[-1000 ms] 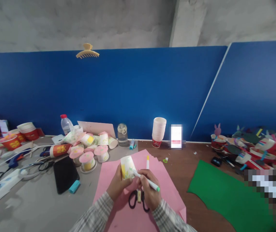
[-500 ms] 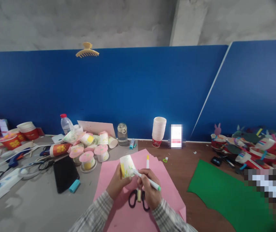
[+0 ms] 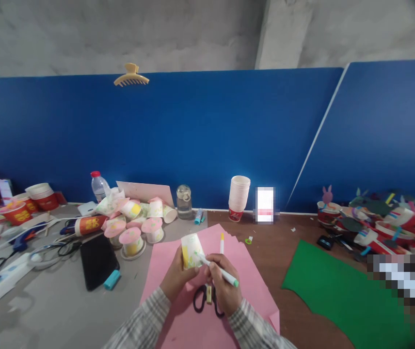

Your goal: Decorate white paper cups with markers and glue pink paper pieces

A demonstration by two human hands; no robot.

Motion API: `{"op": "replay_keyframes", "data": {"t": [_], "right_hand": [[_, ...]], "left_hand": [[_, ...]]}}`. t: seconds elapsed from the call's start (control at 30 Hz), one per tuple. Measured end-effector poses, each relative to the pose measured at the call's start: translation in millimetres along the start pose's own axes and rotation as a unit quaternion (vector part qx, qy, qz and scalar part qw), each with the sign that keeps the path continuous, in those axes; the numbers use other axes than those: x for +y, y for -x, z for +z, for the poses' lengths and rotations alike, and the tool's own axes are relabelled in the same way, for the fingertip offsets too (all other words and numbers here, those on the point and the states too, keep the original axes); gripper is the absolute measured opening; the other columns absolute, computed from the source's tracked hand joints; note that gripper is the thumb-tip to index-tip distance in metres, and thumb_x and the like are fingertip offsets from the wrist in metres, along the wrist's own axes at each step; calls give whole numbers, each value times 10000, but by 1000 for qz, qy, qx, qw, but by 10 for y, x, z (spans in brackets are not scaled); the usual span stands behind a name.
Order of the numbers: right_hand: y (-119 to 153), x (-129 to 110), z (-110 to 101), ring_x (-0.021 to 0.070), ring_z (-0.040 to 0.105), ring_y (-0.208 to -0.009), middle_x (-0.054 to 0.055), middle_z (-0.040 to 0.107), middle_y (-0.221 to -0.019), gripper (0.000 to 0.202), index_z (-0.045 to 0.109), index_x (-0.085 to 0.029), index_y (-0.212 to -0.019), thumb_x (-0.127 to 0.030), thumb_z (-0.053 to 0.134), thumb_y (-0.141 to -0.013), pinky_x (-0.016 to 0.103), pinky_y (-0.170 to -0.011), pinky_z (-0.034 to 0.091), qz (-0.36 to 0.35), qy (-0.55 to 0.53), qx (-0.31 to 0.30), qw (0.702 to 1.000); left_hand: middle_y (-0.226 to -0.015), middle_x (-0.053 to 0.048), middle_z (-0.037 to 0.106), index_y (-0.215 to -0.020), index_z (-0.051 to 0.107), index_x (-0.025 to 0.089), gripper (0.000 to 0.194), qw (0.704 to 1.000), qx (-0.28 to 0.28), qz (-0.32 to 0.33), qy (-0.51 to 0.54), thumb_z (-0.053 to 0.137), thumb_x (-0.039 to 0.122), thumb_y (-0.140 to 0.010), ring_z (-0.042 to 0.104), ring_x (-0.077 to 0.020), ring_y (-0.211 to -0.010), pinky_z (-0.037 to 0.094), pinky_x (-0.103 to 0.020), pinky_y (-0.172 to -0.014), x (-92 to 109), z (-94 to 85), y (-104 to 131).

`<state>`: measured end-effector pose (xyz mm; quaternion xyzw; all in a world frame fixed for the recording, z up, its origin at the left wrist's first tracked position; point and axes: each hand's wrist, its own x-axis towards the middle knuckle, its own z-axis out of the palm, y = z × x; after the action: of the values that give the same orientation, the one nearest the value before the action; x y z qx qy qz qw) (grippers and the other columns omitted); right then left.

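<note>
Blue partition panels (image 3: 200, 135) rise behind the counter (image 3: 58, 310) in the head view, below a bare concrete wall (image 3: 193, 34). Over pink paper (image 3: 182, 315), the left hand (image 3: 177, 277) has its fingers closed around 1 white-and-yellow paper cup (image 3: 192, 251), tilted. The right hand (image 3: 225, 282) pinches 1 marker (image 3: 225, 276), its tip at the cup's side. Black-handled scissors (image 3: 199, 298) lie partly under that hand, and 1 stack of cups (image 3: 239, 198) stands near the partition.

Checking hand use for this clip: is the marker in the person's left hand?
No, the right hand holds the marker, while the left hand holds the paper cup.
</note>
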<state>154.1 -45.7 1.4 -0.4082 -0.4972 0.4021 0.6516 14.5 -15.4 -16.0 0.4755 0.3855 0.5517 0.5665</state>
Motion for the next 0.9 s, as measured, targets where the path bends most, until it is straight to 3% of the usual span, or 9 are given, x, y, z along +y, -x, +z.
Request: {"op": "replay_keyframes", "data": {"t": [0.9], "right_hand": [[31,19,-16,144,523,-341,-40,598,-439,131,656,-200,-721,-241,536,-687,203,-322,421,-17,17,-19,1000]], "left_hand": [[-823,-29,651,-983,532,212,616,1000,18,11,-20,795,239,-427,574,-291,-822,468,-403,-714,14,8,-16]]}}
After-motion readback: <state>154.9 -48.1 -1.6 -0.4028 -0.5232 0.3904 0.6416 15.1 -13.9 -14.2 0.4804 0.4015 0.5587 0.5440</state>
